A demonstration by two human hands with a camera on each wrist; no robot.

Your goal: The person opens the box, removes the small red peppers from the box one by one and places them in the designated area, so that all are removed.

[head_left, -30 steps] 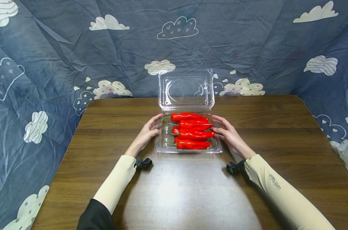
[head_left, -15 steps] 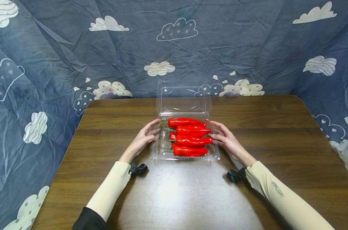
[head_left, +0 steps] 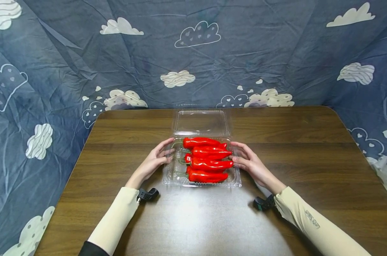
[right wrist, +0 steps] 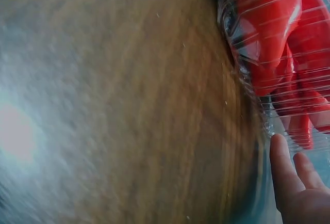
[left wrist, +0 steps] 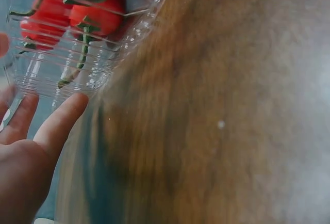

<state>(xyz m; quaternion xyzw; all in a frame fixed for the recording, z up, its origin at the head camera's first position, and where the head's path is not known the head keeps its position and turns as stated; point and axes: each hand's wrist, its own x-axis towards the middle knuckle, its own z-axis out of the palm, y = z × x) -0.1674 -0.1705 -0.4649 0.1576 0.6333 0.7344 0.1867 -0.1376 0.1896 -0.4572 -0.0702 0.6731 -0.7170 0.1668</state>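
A clear plastic clamshell box (head_left: pixel 171 179) lies in the middle of the head view, its lid (head_left: pixel 201 122) folded back. Several red peppers (head_left: pixel 211 163) lie in it side by side, green stems to the left. My left hand (head_left: pixel 150 161) touches the box's left end, with thumb and fingers spread. At the opposite end, my right hand (head_left: pixel 252 163) presses with its fingers extended. In the left wrist view the thumb tip (left wrist: pixel 76 104) meets the ribbed wall below the stems. Extended fingertips (right wrist: pixel 278 144) lie against the wall in the right wrist view.
The box is on a brown wooden table (head_left: pixel 305 142) with a bright glare near its front. Behind the table hangs a dark blue cloth (head_left: pixel 264 53) with white clouds. Black wrist cameras (head_left: pixel 148 194) sit on both wrists.
Both hands have drawn the box with its peppers toward me and slightly left. Its lid has tilted farther back and now appears lower. The hands keep their places at the ends.
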